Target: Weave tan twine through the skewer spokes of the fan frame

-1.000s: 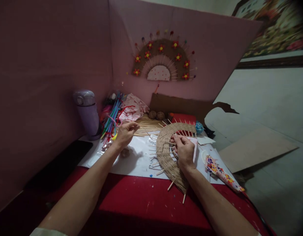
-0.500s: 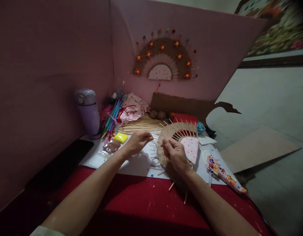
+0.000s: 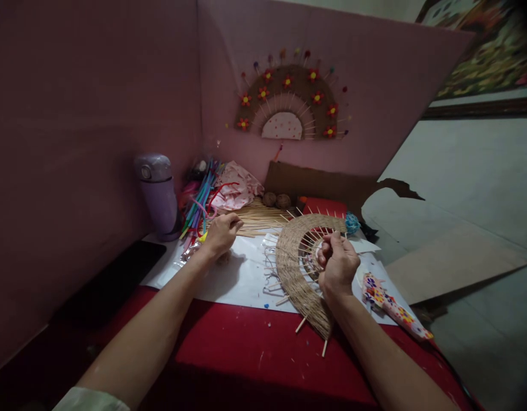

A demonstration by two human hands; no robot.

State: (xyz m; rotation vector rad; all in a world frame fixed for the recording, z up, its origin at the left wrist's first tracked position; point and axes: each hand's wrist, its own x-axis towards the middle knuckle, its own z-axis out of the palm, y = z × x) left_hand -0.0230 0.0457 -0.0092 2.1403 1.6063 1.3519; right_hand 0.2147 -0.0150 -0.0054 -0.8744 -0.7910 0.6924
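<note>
The fingers (image 3: 234, 220) of my left hand (image 3: 221, 234) are pinched together. Whether they grip a strand I cannot tell; nothing shows between them. Half a second ago this hand sat close beside the weave. Now it has drawn back to the left and hangs just before the bundle of sticks (image 3: 263, 220), over the white paper (image 3: 242, 277).

My right hand (image 3: 338, 265) has moved the other way. It was low at the inner edge, and now it is curled into a loose fist above the hollow middle of the woven half-ring (image 3: 289, 265), covering the dotted pink piece that showed a moment ago. I cannot make out what the fist holds, if anything.

With my hands now well apart, I judge that a length of cord has been pulled through and drawn tight. The half-ring lies flat on the paper with its stick ends poking out onto the red cloth (image 3: 246, 354). The purple flask (image 3: 158, 191) stands far left.
</note>
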